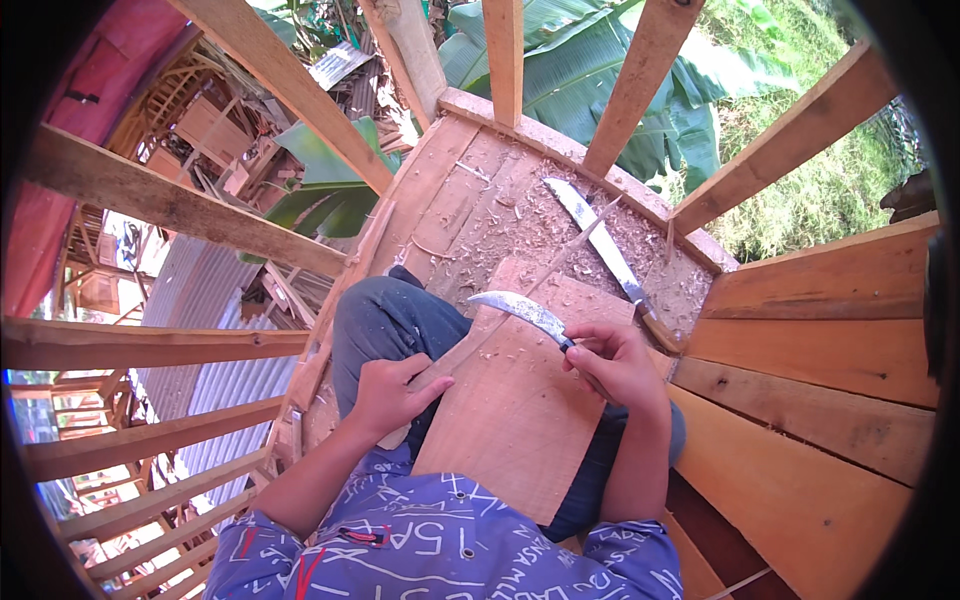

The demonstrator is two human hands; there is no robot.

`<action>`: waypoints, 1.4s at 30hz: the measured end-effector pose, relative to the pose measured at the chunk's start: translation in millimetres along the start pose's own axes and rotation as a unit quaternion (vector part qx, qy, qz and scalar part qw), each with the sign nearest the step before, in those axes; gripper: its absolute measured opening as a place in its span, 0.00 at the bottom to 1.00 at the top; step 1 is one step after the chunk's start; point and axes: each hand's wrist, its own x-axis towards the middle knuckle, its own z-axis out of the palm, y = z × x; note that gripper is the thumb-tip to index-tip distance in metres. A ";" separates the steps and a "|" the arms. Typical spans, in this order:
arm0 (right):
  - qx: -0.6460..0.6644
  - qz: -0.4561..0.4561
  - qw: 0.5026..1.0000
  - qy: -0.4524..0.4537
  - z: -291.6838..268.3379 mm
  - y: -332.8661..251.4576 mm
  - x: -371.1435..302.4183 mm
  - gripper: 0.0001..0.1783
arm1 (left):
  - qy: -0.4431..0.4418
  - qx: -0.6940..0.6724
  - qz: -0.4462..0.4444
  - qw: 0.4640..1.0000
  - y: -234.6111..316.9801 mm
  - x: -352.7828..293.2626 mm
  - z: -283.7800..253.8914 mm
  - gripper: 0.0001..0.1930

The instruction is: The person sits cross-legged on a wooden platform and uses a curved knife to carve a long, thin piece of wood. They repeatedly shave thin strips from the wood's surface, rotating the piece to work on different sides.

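Observation:
My left hand (392,396) is closed around the near end of a thin wooden stick (463,352). The stick slants up and away to the right, its far part narrow and tapering. In my right hand (622,368) is a curved knife (525,308), gripped by its dark handle. Its blade points left and crosses over the stick; whether the edge touches the wood I cannot tell. Beneath both hands a flat wooden board (515,415) rests across my lap, with a few shavings on it.
Beyond the board a machete (600,240) with a wooden handle lies on the plank floor (440,200) among many wood shavings. Slanted wooden posts (640,85) and rails surround me. A plank wall (815,345) rises at the right. Large green leaves and corrugated sheets show outside.

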 end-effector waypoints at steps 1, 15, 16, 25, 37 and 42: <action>-0.005 -0.001 1.000 -0.002 -2.8 1.4 -1.0 0.16 | -0.001 -0.001 -0.002 1.000 0.9 0.0 -0.1 0.16; 0.034 -0.034 0.998 0.043 -1.7 0.3 6.9 0.16 | 0.006 0.012 -0.002 1.000 3.3 1.5 -0.3 0.17; 0.032 -0.033 0.998 0.045 -0.2 0.3 7.1 0.16 | 0.005 0.013 -0.004 1.000 3.7 1.7 -0.5 0.17; 0.011 -0.018 1.000 -0.001 -6.9 2.7 5.2 0.15 | -0.001 0.038 -0.021 0.999 12.4 -1.0 -2.1 0.15; 0.005 -0.026 1.000 0.004 -8.5 4.2 7.1 0.13 | 0.000 0.069 -0.034 0.997 36.7 -15.9 -0.2 0.11; 0.051 -0.056 0.996 0.051 -20.2 2.9 5.5 0.13 | 0.010 0.083 -0.031 0.996 35.6 -20.0 4.5 0.11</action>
